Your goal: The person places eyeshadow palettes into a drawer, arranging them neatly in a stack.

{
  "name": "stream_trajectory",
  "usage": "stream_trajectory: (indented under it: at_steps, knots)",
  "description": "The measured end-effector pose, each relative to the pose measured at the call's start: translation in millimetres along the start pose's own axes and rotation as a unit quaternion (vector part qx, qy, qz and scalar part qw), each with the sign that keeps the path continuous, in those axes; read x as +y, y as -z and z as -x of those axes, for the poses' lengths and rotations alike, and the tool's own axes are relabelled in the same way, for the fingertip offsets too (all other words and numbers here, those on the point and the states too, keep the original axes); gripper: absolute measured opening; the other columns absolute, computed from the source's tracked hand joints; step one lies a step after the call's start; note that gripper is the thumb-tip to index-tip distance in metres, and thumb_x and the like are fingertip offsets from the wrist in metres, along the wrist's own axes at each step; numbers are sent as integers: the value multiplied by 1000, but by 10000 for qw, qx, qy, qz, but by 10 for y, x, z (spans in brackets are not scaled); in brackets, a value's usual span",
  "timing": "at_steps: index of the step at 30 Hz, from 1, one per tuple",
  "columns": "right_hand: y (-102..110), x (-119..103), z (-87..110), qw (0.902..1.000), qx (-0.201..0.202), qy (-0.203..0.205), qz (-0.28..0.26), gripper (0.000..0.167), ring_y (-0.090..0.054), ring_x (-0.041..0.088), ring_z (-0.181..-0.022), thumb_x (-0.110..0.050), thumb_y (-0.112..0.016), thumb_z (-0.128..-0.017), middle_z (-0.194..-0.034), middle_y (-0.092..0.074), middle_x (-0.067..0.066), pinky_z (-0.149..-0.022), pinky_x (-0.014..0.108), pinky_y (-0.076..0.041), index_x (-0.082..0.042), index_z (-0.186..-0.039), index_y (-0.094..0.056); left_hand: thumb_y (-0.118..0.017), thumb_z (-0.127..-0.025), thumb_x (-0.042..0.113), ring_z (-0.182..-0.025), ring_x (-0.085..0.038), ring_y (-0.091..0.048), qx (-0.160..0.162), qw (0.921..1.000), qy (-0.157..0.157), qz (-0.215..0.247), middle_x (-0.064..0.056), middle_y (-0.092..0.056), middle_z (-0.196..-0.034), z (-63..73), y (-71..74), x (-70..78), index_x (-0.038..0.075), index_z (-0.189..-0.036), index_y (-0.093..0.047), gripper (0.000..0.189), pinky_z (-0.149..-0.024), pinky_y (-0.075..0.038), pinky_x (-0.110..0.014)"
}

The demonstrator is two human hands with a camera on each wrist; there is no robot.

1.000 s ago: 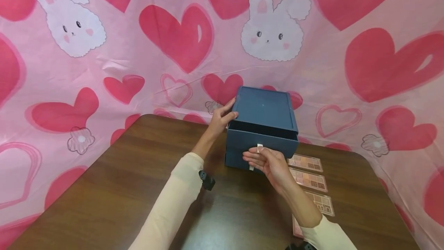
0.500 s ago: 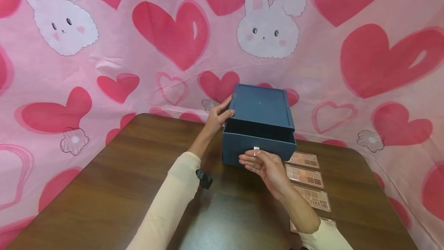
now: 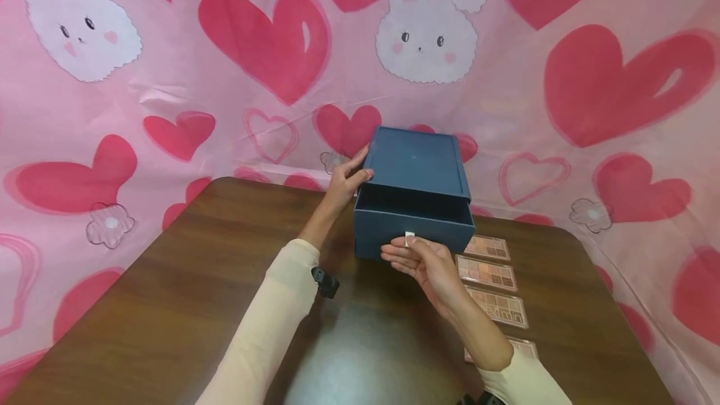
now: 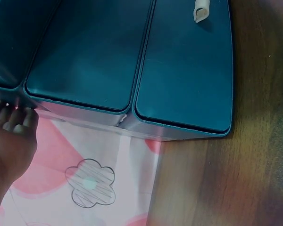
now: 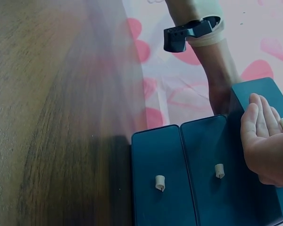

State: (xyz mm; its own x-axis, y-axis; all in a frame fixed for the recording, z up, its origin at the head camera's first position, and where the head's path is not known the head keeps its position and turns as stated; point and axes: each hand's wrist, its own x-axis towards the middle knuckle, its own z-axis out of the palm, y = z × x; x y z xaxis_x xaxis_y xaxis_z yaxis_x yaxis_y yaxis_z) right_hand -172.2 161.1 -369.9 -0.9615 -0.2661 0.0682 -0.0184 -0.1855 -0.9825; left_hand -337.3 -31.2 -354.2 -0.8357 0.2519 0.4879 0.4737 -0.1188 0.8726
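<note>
A dark blue drawer unit stands at the back of the table, three drawers high. Its top drawer is pulled partway out, and the dark inside shows behind its front. My right hand pinches the white pull tab between thumb and index finger, the other fingers held out straight. On the left side of the unit rests my left hand, thumb on the top edge and fingers along the side. The two lower drawers are flush in the right wrist view, each with a white tab.
Several makeup palettes with clear lids lie in a column on the wooden table, right of the unit and partly behind my right forearm. A pink cloth with hearts and rabbits hangs close behind the table.
The top drawer has slid out toward me, from a narrow gap to a wide opening, with my right hand on its tab. My left hand has stayed against the unit's side.
</note>
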Motion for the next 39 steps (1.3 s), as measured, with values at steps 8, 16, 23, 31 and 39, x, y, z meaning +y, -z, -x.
stream_trajectory:
  at_steps: [8,16,23,31,39]
  knots:
    - [-25,-19,2,9999,84,45,-77,40,-75,10,-101,-25,-41,-109,-102,-81,-7,-94,25,-59,7,-120,-64,-56,-93,10,-85,8,-55,-11,10000,-13,40,-17,-43,-160,-66,0,14,-1,-152,-41,61,-76,-49,-6]
    - [-47,-45,33,9999,126,-22,-71,41,-75,10,-102,-25,-42,-109,-102,-81,-8,-95,26,-59,9,-122,-61,-57,-92,15,-75,3,-52,115,9998,28,-154,-17,-48,-156,-90,-3,16,3,-151,-44,62,-60,-42,-14]
    - [-87,-40,126,9997,182,-105,-94,40,-75,10,-102,-25,-41,-109,-101,-81,-7,-94,26,-59,7,-119,-63,-57,-91,16,-125,-16,-54,81,9998,174,-5,-11,-42,-161,-72,-12,28,5,-152,-43,63,-96,-48,-11]
    - [-159,-3,269,9994,217,-259,-55,41,-75,10,-101,-24,-42,-109,-101,-81,-8,-94,26,-59,10,-121,-61,-56,-93,12,-134,-26,-51,31,9998,210,-28,-12,-41,-162,-40,4,2,4,-153,-42,62,-97,-47,-10]
    - [-216,32,380,9995,41,-268,-151,39,-75,11,-102,-25,-42,-109,-103,-80,-6,-93,25,-59,7,-118,-62,-57,-93,13,-126,-18,-52,98,9997,209,-42,-12,-43,-161,-26,12,-11,4,-152,-44,61,-106,-48,-19]
